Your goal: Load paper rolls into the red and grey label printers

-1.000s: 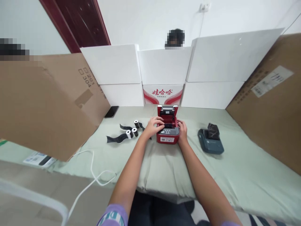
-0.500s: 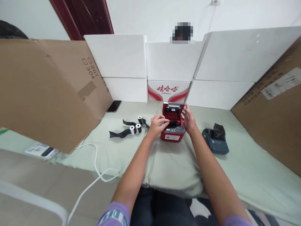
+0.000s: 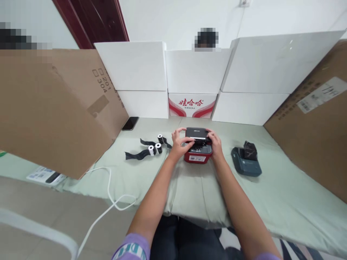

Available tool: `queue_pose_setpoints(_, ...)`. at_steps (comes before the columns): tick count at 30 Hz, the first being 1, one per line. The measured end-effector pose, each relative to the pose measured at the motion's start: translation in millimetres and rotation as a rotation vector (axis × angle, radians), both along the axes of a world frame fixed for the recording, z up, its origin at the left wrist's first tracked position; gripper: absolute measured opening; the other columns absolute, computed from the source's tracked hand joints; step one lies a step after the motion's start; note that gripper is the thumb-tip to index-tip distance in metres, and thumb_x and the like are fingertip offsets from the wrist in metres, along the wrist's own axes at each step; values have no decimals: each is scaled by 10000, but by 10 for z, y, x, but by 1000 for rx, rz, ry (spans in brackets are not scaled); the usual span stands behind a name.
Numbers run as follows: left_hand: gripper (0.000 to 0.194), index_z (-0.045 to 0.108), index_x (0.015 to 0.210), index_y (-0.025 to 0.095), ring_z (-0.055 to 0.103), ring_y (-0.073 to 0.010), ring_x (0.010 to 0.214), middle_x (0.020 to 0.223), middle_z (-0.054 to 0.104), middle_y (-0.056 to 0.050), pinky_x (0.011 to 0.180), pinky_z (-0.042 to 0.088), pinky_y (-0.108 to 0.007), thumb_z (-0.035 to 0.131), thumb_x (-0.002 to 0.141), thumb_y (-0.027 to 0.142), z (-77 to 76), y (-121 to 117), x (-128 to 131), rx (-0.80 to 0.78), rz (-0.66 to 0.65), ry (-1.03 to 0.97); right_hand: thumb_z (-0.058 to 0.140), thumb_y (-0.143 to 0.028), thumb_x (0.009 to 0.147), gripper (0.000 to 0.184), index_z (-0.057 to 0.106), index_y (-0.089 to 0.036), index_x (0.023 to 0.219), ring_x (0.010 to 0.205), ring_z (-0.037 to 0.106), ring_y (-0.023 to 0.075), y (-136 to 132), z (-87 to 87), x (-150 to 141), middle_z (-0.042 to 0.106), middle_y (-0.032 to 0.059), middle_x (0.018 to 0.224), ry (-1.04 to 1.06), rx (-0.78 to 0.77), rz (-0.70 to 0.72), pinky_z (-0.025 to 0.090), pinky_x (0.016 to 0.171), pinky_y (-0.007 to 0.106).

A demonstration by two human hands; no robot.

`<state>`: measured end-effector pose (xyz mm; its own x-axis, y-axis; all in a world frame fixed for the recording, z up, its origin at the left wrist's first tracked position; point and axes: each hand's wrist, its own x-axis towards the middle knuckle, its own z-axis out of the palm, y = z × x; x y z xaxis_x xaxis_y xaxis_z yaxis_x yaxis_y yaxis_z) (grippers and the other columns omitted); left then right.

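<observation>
A small red label printer (image 3: 197, 159) with a dark top sits on the cloth between my hands. Its lid (image 3: 197, 132) is lowered nearly flat, and a black paper strip (image 3: 200, 142) shows at the slot under the lid's front edge. My left hand (image 3: 180, 144) pinches the strip's left end between thumb and finger, while its other fingers rest near the lid's left side. At the right, my right hand (image 3: 215, 143) grips the lid's edge with bent fingers. The roll inside the printer is hidden.
Several small paper rolls (image 3: 158, 147) with black tails lie to the left. A dark blue printer (image 3: 246, 166) with black paper stands to the right. A phone (image 3: 130, 123), a white cable (image 3: 110, 180), cardboard (image 3: 54, 119) and white boxes (image 3: 141, 68) surround the work area; a person's head shows behind.
The printer lid, raised half a second ago, has swung down over the paper compartment with my right hand on it. My left hand stays at the strip.
</observation>
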<state>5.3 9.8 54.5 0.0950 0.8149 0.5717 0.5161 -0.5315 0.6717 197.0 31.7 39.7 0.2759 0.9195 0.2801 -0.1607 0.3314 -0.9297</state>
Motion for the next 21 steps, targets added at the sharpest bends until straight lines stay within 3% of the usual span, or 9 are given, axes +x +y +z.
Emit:
queue_pose_setpoints(2, 96, 811, 875, 287, 401, -287, 1384, 1448, 499, -48, 1198, 313, -488, 737, 868, 349, -13, 25, -2, -24, -20, -17, 660, -376, 710, 189, 639, -244, 844, 1227, 573, 254, -8, -64, -10, 660, 38, 1305, 40, -1, -11, 464, 1002, 371)
queue_pose_setpoints(4, 124, 803, 932, 280, 404, -280, 1402, 1467, 487, -54, 1214, 305, -468, 714, 880, 347, -53, 70, 2, -68, -56, -71, 670, -344, 666, 378, 655, -271, 1037, 1247, 572, 258, 2, -135, -13, 653, 41, 1328, 102, -30, -8, 459, 1033, 395)
queue_pose_setpoints(8, 415, 651, 1330, 272, 423, -252, 1444, 1515, 484, -71, 1211, 339, -410, 552, 928, 303, -195, 189, 71, -257, -162, -337, 669, -336, 632, 561, 622, -288, 1189, 1158, 627, 262, 18, -220, -12, 680, 35, 1284, 190, -120, 65, 489, 1012, 422)
queue_pose_setpoints(11, 603, 481, 1487, 265, 441, -247, 1457, 1558, 489, -48, 1204, 364, -398, 490, 884, 255, -289, 259, 164, -414, -253, -584, 649, -335, 622, 597, 618, -299, 1217, 1127, 644, 266, -10, -206, -15, 690, 22, 1271, 203, -145, 118, 520, 969, 414)
queue_pose_setpoints(15, 716, 406, 1514, 249, 482, -259, 1438, 1582, 475, -46, 1154, 431, -397, 516, 807, 257, -331, 283, 229, -548, -329, -788, 634, -317, 611, 589, 648, -298, 1200, 1230, 603, 277, -60, -161, -18, 675, 8, 1326, 180, -135, 150, 512, 1010, 397)
queue_pose_setpoints(21, 748, 525, 1412, 225, 539, -273, 1366, 1488, 574, -45, 1088, 457, -352, 604, 668, 215, -283, 262, 208, -607, -382, -977, 620, -278, 611, 618, 650, -291, 1228, 1273, 581, 277, -35, -175, 27, 664, -6, 1357, 146, -140, 196, 492, 1055, 390)
